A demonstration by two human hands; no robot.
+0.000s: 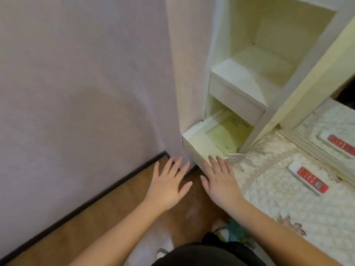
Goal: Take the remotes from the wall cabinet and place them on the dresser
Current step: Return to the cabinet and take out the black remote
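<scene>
Both hands, left hand (169,184) and right hand (221,181), are held flat and empty by the pulled-out cream drawer (194,148). One red-and-white remote (308,177) is laid on the quilted white dresser cover (278,200), with yellow-green booklets (224,137) left in the drawer.

A big pale purple wall (76,77) fills the left side in front of me. A dark strip (92,196) runs along its bottom edge, where it meets the brown wood floor (115,204). Some yellow-green paper sheets (224,135) lie flat inside an open drawer. A mirror (334,129) stands on the right. Near my feet I see something blue and green (234,233), too blurry to tell what it is.
</scene>
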